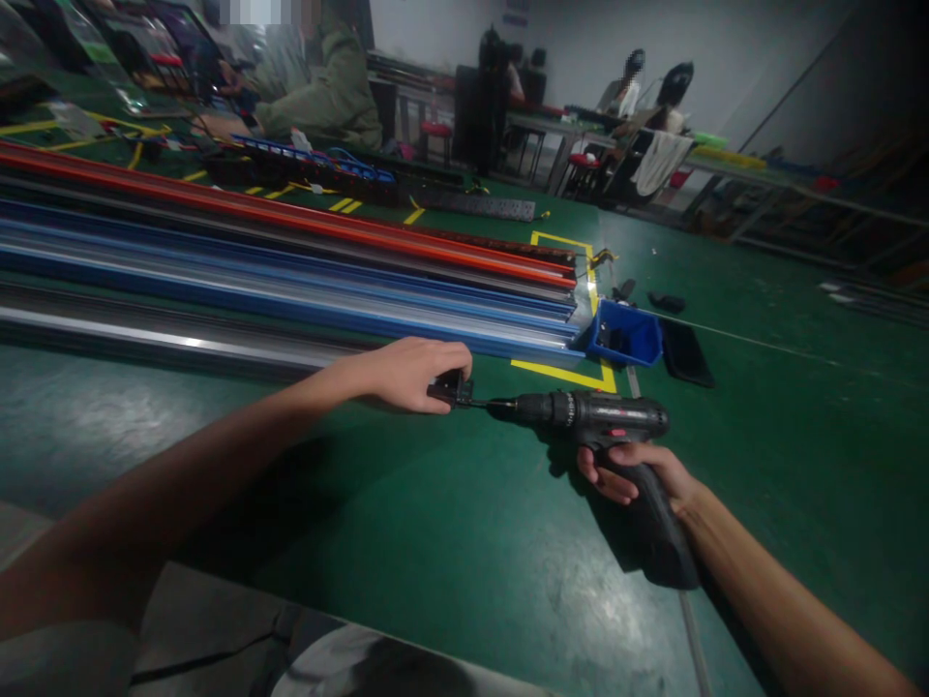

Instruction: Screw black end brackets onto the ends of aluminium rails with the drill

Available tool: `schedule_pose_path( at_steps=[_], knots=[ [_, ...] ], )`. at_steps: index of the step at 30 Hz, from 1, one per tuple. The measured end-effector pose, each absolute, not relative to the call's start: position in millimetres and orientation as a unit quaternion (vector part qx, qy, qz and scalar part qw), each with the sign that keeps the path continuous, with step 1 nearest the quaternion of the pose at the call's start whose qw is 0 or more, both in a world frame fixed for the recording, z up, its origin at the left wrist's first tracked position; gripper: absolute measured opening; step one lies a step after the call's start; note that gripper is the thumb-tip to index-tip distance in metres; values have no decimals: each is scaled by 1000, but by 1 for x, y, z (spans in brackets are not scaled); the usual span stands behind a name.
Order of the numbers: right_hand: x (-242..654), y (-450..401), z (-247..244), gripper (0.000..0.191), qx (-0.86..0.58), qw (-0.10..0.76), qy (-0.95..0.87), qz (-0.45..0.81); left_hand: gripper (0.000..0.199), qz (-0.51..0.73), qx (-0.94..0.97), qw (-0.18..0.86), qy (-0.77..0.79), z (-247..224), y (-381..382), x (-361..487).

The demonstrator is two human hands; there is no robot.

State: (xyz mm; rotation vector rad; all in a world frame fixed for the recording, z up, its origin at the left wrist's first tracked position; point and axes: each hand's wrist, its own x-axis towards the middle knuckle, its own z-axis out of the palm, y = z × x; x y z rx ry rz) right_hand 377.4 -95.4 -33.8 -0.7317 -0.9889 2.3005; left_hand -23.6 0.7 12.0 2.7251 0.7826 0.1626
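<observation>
My right hand is wrapped round the handle of a black cordless drill, which points left across the green table. The drill's long thin bit reaches a small black end piece. My left hand grips that end piece, fingers over its top and thumb below. Behind the left wrist lies a dark grey metal profile; the piece sits at its right end, though the hand hides whether they are joined.
Long blue profiles and red profiles lie side by side beyond my hands. A blue bin with dark parts stands at their right ends, beside a black flat object. A person in a green sleeve works across the table.
</observation>
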Motion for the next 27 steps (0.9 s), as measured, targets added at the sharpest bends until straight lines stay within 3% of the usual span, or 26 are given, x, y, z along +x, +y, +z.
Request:
schedule_pose_path(
  at_steps=[27],
  knots=[
    [379,-95,-34,25,-300,251,-349,852,34,55,947,151,277,13,0,-23]
  ],
)
